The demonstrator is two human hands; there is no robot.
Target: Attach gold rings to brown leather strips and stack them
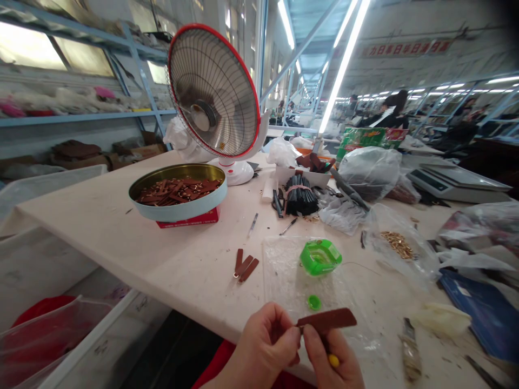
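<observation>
My left hand (265, 346) and my right hand (334, 359) meet at the near table edge, both pinching one brown leather strip (329, 319) held flat above the table. Something small and yellow (333, 361) shows inside my right hand's fingers. A green plastic pot (320, 257) and its small green cap (313, 302) lie on a clear plastic sheet (284, 270) just beyond my hands. Three similar brown strips (244, 266) lie to the left of the sheet. A round tin (178, 208) filled with several brown strips stands farther left.
A red-rimmed fan-shaped heater (213, 92) stands behind the tin. A bundle of black strips (300, 195), pens, plastic bags, a bag of small brass pieces (398, 244) and a scale (456, 183) crowd the right side. Clear bins (60, 335) stand left below the table.
</observation>
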